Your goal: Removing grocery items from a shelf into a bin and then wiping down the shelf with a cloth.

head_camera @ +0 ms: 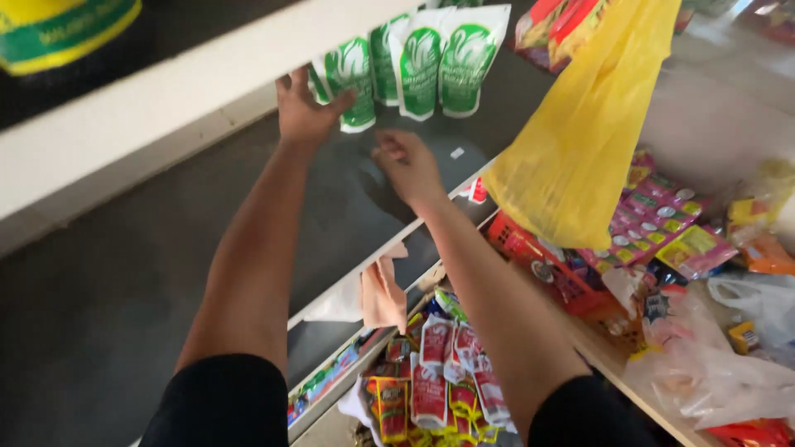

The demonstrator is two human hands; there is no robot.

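My left hand [305, 109] reaches up onto a dark shelf [124, 273] and grips the leftmost of several upright white-and-green pouches [348, 79]. More of these pouches [443, 62] stand in a row just to the right. My right hand [407, 165] hovers a little lower over the shelf, fingers loosely curled, holding nothing that I can see. Both arms wear black short sleeves.
A yellow plastic bag [580, 141] hangs at the right. A pinkish cloth [383, 294] drapes over the shelf edge. Below it lie red sachets [439, 372] and colourful packets [654, 219], with clear plastic bags [729, 364] at the lower right. A white shelf board [166, 95] runs overhead.
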